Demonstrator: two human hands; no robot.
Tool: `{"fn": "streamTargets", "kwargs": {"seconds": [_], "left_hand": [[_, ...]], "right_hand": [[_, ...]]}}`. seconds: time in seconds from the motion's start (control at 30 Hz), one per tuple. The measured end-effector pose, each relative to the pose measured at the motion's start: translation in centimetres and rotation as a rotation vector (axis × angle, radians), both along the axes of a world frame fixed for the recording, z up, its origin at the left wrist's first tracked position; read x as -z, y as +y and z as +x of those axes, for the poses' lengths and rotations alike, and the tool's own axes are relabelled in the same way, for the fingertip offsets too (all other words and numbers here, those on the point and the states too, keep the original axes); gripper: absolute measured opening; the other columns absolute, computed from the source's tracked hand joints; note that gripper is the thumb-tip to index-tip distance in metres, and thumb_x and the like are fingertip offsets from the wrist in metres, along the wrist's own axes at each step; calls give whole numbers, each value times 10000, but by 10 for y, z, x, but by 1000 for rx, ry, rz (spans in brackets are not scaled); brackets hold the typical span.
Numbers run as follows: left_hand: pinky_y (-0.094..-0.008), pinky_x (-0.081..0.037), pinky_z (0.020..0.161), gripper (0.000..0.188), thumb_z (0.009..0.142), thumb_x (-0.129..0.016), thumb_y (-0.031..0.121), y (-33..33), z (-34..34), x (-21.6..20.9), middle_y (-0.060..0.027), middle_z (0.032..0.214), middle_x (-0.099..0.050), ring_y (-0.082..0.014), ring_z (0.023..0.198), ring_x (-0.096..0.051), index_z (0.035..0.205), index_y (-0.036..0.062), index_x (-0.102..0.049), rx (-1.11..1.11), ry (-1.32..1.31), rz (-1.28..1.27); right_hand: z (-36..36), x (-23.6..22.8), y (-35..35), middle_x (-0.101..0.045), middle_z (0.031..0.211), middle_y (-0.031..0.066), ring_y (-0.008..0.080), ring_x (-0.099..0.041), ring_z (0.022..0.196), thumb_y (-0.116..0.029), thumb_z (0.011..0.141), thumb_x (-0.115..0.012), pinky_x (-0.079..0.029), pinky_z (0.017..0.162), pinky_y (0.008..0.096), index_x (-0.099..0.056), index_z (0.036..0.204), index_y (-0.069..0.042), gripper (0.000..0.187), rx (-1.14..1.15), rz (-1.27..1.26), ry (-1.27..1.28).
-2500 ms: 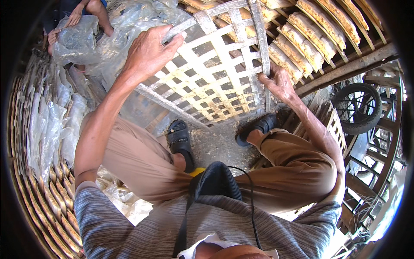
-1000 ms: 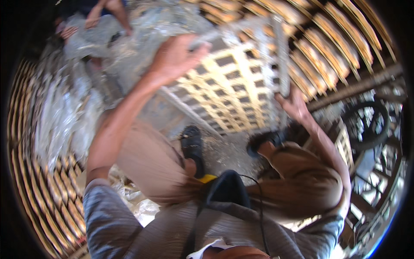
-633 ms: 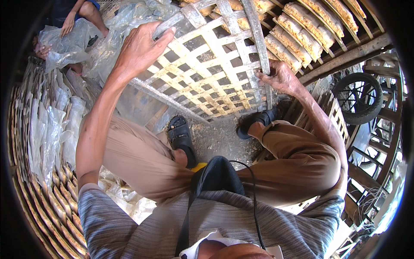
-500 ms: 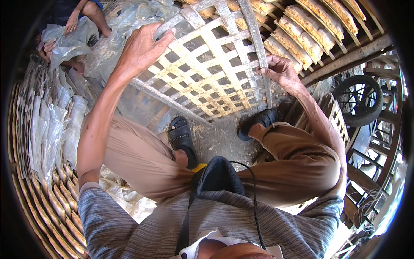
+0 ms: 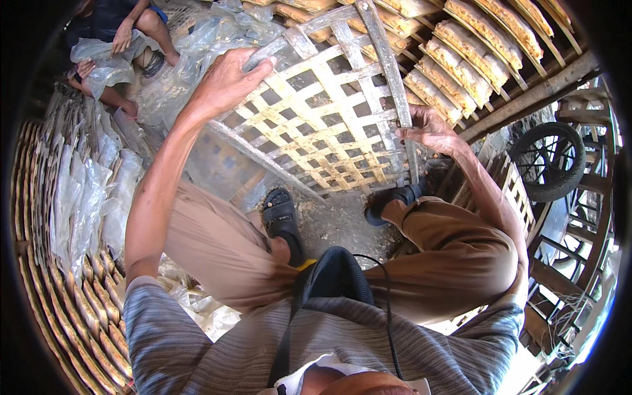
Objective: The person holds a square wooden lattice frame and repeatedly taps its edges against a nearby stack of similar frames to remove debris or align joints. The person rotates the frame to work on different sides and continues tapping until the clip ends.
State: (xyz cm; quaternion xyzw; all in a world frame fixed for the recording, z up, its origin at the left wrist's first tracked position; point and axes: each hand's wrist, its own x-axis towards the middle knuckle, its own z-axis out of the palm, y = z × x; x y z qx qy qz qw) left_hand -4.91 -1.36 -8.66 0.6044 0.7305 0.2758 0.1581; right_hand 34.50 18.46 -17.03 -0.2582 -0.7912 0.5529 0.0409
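A woven bamboo lattice tray [image 5: 322, 122] with a grey wooden frame is held up in front of me, tilted, above the floor between my feet. My left hand [image 5: 227, 82] is closed round its upper left edge, the thumb lying over the front. On the opposite side, my right hand [image 5: 429, 130] grips the frame's right bar, thumb in front and some fingers hidden behind it. Pale crumbs or stains mark the slats. Below the tray, a clear plastic sheet [image 5: 220, 161] lies partly hidden by it.
Racks of trays bearing crumbly, pale orange slabs [image 5: 454, 66] rise at the far right. More stacked trays and plastic sheets [image 5: 79, 191] stand at left. Another person [image 5: 122, 39] sits at far left, handling plastic. A spoked wheel [image 5: 546, 158] is at right; my sandalled foot [image 5: 282, 214] is below the tray.
The tray and both hands sit slightly lower in the picture, with the view shifted a little. Both hands keep their hold. The other person's hand and plastic have moved slightly.
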Motion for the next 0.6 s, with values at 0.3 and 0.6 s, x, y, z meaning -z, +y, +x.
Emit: {"fn": "streamTargets", "kwargs": {"seconds": [0.3, 0.6], "left_hand": [[-382, -519, 820, 464, 1070, -613, 393, -1, 1, 5, -87, 875, -713, -157, 843, -632, 1111, -59, -711, -43, 16, 22], [-418, -537, 752, 457, 1056, -633, 409, 1, 1, 2, -136, 839, -727, -186, 775, -668, 1117, -34, -726, -14, -69, 17]], "right_hand": [[-5, -22, -20, -736, 971, 205, 298, -731, 935, -394, 1002, -758, -588, 835, 445, -712, 1111, 40, 450, 81, 594, -171], [4, 4, -2, -773, 1039, 63, 152, -726, 923, -341, 1026, -753, -596, 863, 367, -770, 1221, -30, 368, 114, 114, 72]]}}
